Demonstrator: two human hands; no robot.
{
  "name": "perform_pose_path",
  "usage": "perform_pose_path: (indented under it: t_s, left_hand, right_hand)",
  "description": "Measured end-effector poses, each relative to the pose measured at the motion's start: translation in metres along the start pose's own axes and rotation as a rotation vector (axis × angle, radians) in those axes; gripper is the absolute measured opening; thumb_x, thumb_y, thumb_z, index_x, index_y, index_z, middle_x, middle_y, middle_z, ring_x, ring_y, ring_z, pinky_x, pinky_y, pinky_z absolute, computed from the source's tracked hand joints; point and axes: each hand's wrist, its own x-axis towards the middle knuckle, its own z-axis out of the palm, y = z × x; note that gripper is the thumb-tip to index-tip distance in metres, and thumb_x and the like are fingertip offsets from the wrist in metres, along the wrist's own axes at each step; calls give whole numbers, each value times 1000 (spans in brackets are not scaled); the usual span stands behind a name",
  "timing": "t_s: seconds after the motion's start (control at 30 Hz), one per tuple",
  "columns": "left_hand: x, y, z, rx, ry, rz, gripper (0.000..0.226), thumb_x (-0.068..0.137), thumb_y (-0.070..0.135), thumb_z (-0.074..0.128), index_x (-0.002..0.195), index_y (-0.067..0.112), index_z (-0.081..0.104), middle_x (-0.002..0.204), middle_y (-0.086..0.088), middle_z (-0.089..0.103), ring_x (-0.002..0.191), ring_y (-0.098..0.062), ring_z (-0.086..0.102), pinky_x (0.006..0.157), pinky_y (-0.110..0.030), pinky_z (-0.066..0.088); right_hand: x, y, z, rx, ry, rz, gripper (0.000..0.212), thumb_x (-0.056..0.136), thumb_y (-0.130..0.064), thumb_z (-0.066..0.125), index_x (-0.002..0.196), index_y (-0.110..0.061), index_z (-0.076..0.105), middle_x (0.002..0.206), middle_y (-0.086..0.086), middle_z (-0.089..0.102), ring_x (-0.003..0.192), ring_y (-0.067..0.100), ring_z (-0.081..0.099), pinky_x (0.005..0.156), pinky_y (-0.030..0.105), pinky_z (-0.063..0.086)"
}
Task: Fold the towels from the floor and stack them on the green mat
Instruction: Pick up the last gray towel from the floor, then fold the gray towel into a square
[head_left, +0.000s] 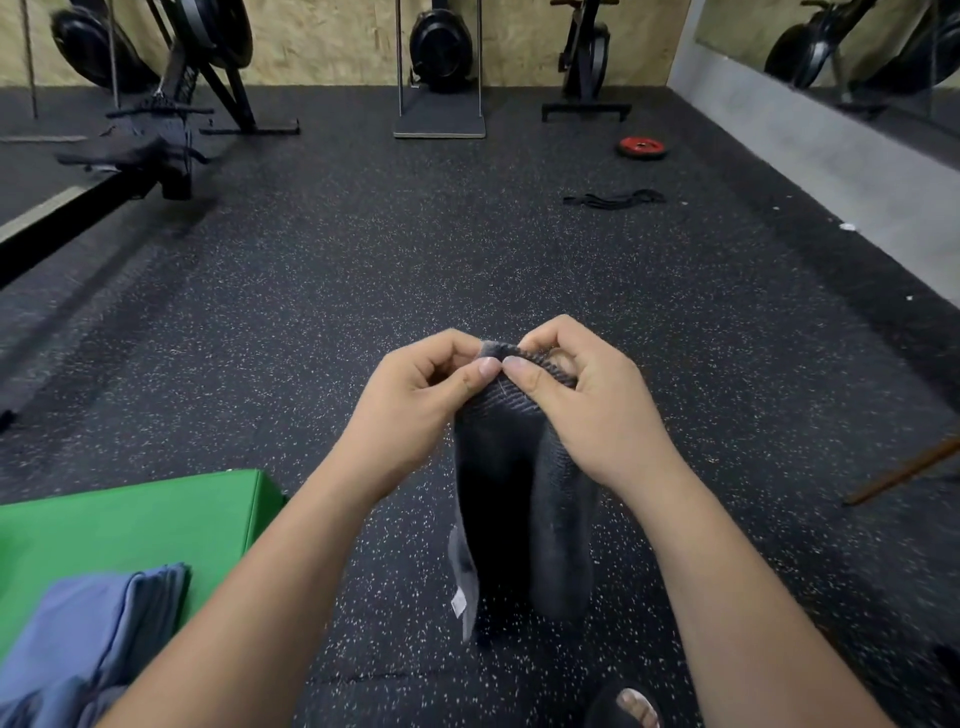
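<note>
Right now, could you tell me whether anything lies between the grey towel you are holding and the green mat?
Nothing visible does: only bare speckled floor separates the grey towel from the green mat, where blue towels lie.

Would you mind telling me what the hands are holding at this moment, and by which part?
Both the left hand and right hand pinch the dark grey towel at its top edge, side by side, so it hangs down between the forearms.

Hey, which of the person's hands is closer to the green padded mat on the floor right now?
Left. The left hand pinches the dark grey towel just right of the green mat; the right hand pinches the same top edge farther right.
</note>
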Motion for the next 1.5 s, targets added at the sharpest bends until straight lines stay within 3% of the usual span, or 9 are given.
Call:
perform_pose_path:
  t_s: [0.07,0.27,0.7,0.83,0.97,1.1,1.17,1.33,1.5]
  left_hand:
    - [2,2,-5,15,44,15,7,104,16,70,103,19,77,92,2,77,86,-10,66,83,-28,53]
    - [10,1,-42,30,195,17,10,106,18,68,100,23,76,90,9,71,87,-10,63,87,-37,50]
    - [9,-14,-102,52,537,8,9,108,22,65,105,18,73,88,4,68,80,-11,58,71,-26,48]
    - [12,-21,-102,54,587,2,10,108,24,65,107,16,71,89,2,66,82,-15,55,73,-35,44]
    - [14,-26,-97,112,598,-9,12,104,32,67,103,21,71,86,3,66,80,-15,54,76,-40,45]
    - [16,-27,-84,135,576,-26,12,102,32,68,97,22,70,79,10,61,75,-13,51,74,-39,44]
    - [15,-26,-74,145,532,-34,12,102,31,68,95,22,69,78,11,61,75,-13,51,74,-39,45]
    - [11,-27,-51,167,401,-54,15,100,37,68,97,22,70,86,-11,69,77,-16,55,76,-42,49]
    - [9,-25,-32,145,299,-32,8,99,30,73,96,24,68,82,6,62,77,-14,55,75,-40,48]
  right_hand:
    - [1,2,-3,-12,-75,67,21,95,-40,80,100,-28,63,81,5,75,77,31,70,76,46,57]
    - [3,18,-16,-469,-284,227,24,95,-47,76,88,-29,61,82,-5,68,76,12,62,65,34,47]
    - [10,41,-26,-641,-145,408,30,109,-39,53,85,-22,56,82,-2,68,78,20,65,70,39,52]
    - [10,27,-21,-429,-131,409,3,106,-37,62,105,-36,64,93,-9,73,82,10,69,68,34,51]
    - [4,7,-16,4,-191,365,38,106,-27,66,131,-53,55,88,2,82,82,16,78,85,38,55]
    - [2,-4,-10,163,-229,328,15,105,-23,68,114,-35,68,94,24,77,86,39,72,87,51,52]
    - [2,-9,-5,146,-232,322,4,102,-25,69,103,-27,72,101,34,68,79,29,60,81,46,45]
    - [-1,-16,-1,210,-295,302,33,104,-4,53,107,-29,75,93,20,71,81,14,67,78,24,54]
    - [-1,-19,2,354,-221,325,33,107,0,50,126,-25,61,91,18,80,79,26,79,81,39,62]
